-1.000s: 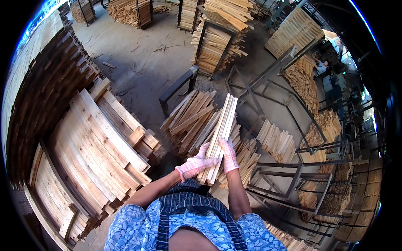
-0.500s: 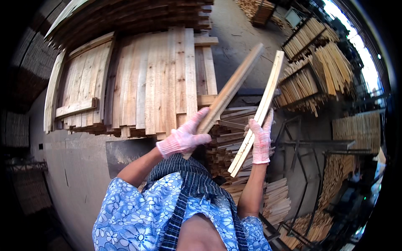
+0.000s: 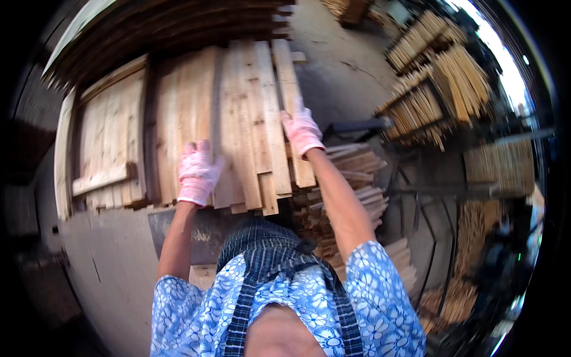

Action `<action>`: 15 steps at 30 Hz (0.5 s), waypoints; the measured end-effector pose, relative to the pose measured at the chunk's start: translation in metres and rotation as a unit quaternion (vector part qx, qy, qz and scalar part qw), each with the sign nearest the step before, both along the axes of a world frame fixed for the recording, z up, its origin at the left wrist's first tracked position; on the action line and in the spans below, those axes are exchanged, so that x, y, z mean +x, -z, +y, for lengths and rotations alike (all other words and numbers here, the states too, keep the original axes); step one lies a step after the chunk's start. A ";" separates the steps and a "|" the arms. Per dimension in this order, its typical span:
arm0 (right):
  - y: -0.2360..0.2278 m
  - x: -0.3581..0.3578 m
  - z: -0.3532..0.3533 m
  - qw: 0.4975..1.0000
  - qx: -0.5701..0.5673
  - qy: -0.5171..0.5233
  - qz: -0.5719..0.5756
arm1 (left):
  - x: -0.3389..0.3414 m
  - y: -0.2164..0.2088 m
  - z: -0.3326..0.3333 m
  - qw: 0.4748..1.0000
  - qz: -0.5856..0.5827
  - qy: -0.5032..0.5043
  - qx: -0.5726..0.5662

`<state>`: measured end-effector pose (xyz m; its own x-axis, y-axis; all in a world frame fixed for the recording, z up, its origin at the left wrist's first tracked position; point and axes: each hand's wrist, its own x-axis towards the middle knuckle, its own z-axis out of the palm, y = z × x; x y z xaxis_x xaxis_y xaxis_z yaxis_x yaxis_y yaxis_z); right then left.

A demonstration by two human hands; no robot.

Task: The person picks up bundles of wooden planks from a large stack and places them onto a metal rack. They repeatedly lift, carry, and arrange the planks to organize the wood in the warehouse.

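Note:
Both my hands wear pale pink gloves and reach over a broad layer of light wooden planks. My left hand [image 3: 199, 174] lies on the planks with its fingers stretched out, on a pale plank [image 3: 204, 89] left of the middle. My right hand [image 3: 304, 130] is closed across the rightmost wooden plank [image 3: 288, 71], thumb at its left edge and fingers toward its right. This plank lies slightly apart from its neighbour and is partly covered by my hand. The near ends of the planks [image 3: 253, 119] are uneven.
A taller wood stack [image 3: 178, 24] rises behind the planks. A crosspiece [image 3: 102, 179] lies at the left. Loose wooden strips [image 3: 363, 208] are piled below my right forearm. Racks of wooden strips [image 3: 416, 110] and dark metal frames [image 3: 428, 238] stand at the right.
Half a second ago each hand held wood raised above the stack. Both hands have since moved forward and down onto the planks, the left one further left; no wood is raised now.

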<state>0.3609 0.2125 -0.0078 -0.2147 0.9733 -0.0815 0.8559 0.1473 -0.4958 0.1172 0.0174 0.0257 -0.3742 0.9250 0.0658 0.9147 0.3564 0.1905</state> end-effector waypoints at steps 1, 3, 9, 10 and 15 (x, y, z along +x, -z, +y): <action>-0.017 -0.014 -0.010 0.999 -0.049 -0.004 0.022 | -0.012 0.011 0.006 0.999 -0.012 0.019 0.045; -0.044 -0.038 -0.029 0.994 -0.049 -0.094 -0.016 | -0.045 0.042 0.020 0.997 0.003 0.039 0.060; -0.014 -0.038 -0.008 0.986 -0.136 0.001 0.097 | -0.028 -0.001 0.042 0.884 -0.452 -0.036 0.113; -0.035 -0.037 -0.007 0.992 -0.107 -0.020 0.058 | -0.025 0.001 0.051 0.833 -0.535 0.005 0.143; -0.083 -0.026 -0.019 0.905 -0.110 -0.012 0.412 | 0.092 -0.055 0.072 0.614 -0.773 0.034 0.154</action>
<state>0.3354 0.1933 0.0751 -0.3121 0.9470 -0.0755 0.1811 -0.0187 -0.9833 0.2097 0.0894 0.0805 -0.1705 0.9748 -0.1437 -0.4334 0.0567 0.8994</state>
